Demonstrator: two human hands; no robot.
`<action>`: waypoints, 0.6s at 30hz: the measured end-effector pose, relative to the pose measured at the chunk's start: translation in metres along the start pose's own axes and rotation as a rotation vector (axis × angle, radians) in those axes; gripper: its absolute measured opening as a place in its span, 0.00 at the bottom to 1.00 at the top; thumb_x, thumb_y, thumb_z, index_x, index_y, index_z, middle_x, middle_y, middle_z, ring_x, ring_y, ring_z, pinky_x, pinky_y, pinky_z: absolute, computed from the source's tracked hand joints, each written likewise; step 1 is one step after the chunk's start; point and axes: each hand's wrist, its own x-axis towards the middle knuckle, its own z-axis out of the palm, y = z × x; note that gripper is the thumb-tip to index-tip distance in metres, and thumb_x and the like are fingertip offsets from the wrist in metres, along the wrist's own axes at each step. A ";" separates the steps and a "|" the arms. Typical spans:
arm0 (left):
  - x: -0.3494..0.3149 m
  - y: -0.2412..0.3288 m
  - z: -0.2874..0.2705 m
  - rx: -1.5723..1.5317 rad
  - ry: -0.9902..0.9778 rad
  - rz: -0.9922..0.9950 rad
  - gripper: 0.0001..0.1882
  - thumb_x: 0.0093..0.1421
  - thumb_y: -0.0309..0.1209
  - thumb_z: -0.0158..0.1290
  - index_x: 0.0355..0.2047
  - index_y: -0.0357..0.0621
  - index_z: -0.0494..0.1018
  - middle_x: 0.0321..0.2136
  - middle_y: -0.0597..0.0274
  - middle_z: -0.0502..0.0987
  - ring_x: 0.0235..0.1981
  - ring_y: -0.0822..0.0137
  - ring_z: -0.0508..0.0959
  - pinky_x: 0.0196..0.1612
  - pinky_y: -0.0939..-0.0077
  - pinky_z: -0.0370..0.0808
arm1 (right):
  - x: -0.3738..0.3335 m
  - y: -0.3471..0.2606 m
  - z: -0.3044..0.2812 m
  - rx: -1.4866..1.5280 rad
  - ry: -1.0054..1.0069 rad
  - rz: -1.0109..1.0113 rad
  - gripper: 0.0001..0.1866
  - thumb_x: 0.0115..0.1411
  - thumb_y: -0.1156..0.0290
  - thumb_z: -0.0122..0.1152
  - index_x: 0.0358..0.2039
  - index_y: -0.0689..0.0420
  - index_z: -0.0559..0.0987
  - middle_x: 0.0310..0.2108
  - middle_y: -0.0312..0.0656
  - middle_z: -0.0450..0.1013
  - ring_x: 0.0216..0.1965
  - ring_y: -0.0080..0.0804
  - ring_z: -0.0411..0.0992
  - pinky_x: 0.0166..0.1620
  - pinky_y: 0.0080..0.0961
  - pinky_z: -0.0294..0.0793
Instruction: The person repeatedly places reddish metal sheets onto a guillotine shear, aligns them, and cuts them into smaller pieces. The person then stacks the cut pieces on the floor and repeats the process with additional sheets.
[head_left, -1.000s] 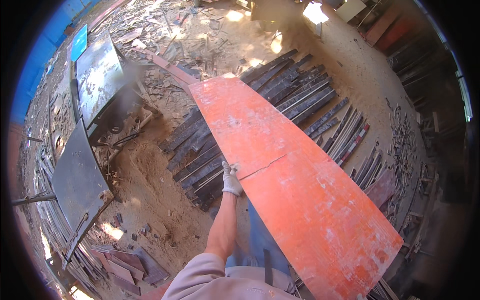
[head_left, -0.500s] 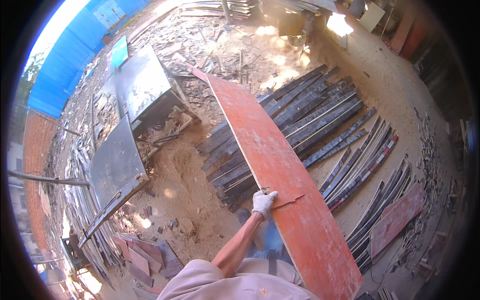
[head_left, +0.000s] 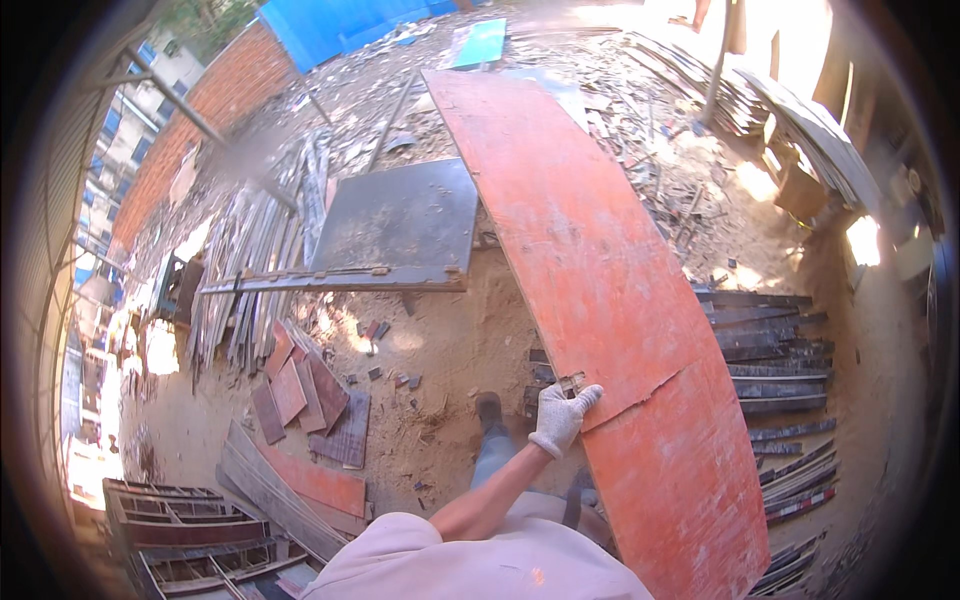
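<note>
Gloved left hand [head_left: 562,415] gripping edge of long red board [head_left: 590,270] — cracked, tilted

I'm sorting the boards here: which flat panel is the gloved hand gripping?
The long red-orange panel, held at its cracked edge by the left hand; the dark grey panel lies apart, untouched.

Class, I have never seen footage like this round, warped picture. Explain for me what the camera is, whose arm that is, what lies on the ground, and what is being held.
The picture comes from a wide fisheye camera worn on a person's head, looking down, so straight edges bend near the rim. The arm rising from the lower edge is the wearer's own. That white-gloved hand grips the edge of a long, worn orange-red board, which has a crack across it near the hand. Which hand it is cannot be told; no second hand shows. Below lies sandy ground, with a dark square panel on a frame, small reddish board offcuts, and rows of dark planks at the right.
</note>
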 end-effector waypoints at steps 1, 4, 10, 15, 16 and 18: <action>0.014 0.003 -0.024 -0.035 0.029 0.008 0.06 0.64 0.28 0.66 0.29 0.46 0.81 0.27 0.78 0.78 0.27 0.83 0.71 0.31 0.80 0.70 | 0.002 -0.010 0.023 -0.026 -0.020 -0.017 0.19 0.66 0.60 0.62 0.41 0.66 0.82 0.36 0.43 0.81 0.36 0.36 0.78 0.43 0.36 0.78; 0.064 0.026 -0.097 -0.111 0.107 0.012 0.06 0.63 0.27 0.66 0.30 0.45 0.80 0.27 0.78 0.78 0.28 0.83 0.72 0.32 0.80 0.72 | 0.012 -0.030 0.098 -0.083 -0.070 -0.055 0.20 0.66 0.59 0.62 0.40 0.67 0.83 0.36 0.43 0.82 0.36 0.36 0.78 0.43 0.36 0.78; 0.170 0.068 -0.240 -0.312 0.417 -0.011 0.04 0.63 0.23 0.65 0.36 0.42 0.80 0.32 0.73 0.79 0.32 0.79 0.74 0.38 0.79 0.74 | 0.014 -0.089 0.267 -0.215 -0.118 -0.128 0.21 0.67 0.57 0.62 0.40 0.67 0.83 0.35 0.43 0.82 0.36 0.36 0.78 0.43 0.36 0.77; 0.252 0.055 -0.333 -0.468 0.533 -0.083 0.20 0.63 0.20 0.63 0.55 0.32 0.75 0.43 0.60 0.83 0.42 0.70 0.81 0.53 0.73 0.79 | 0.030 -0.139 0.380 -0.306 -0.121 -0.176 0.22 0.67 0.55 0.62 0.39 0.67 0.83 0.35 0.44 0.82 0.36 0.36 0.77 0.43 0.36 0.77; 0.270 0.057 -0.331 -0.596 0.619 -0.104 0.24 0.64 0.20 0.62 0.60 0.32 0.72 0.47 0.57 0.82 0.47 0.67 0.81 0.57 0.71 0.78 | 0.039 -0.153 0.396 -0.322 -0.114 -0.192 0.22 0.67 0.55 0.62 0.39 0.67 0.83 0.35 0.44 0.82 0.36 0.36 0.77 0.43 0.36 0.77; 0.307 0.065 -0.338 -0.674 0.613 -0.121 0.28 0.64 0.22 0.63 0.64 0.31 0.69 0.54 0.52 0.80 0.55 0.64 0.78 0.62 0.70 0.72 | 0.057 -0.175 0.428 -0.360 -0.107 -0.208 0.23 0.67 0.55 0.62 0.39 0.67 0.83 0.35 0.44 0.82 0.36 0.36 0.77 0.43 0.36 0.77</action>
